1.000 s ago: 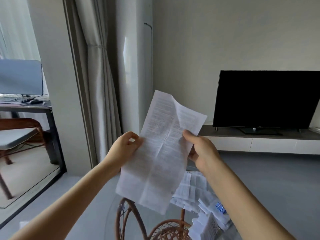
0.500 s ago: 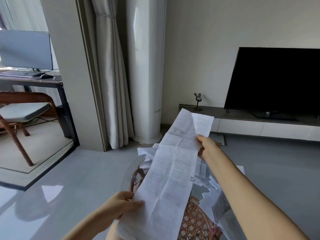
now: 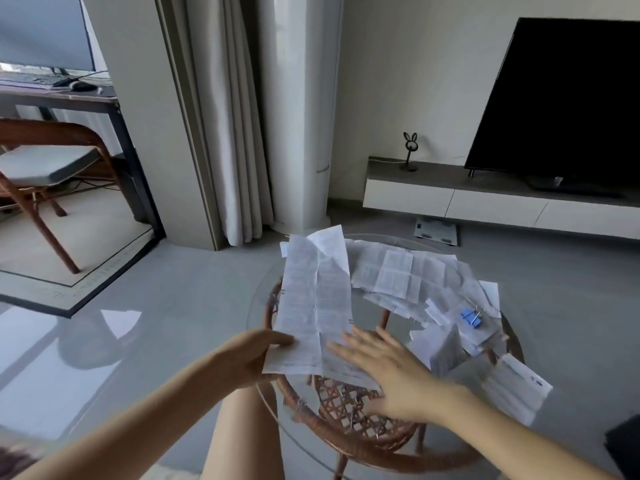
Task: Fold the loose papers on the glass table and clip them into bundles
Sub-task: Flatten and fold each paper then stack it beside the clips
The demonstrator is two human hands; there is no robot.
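I lowered the long paper onto the counter. My right hand left its far edge and now lies flat just beside my left hand.

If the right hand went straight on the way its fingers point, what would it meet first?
Likely the long printed sheet that the left hand holds. The right hand overlaps its near end in this view, though depth is unclear.

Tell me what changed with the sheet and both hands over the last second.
The sheet came down from mid-air to the glass table. The right hand let go of its far edge and now spreads open over its near end. The left hand still pinches its left side. The pile of papers and blue clip stayed put.
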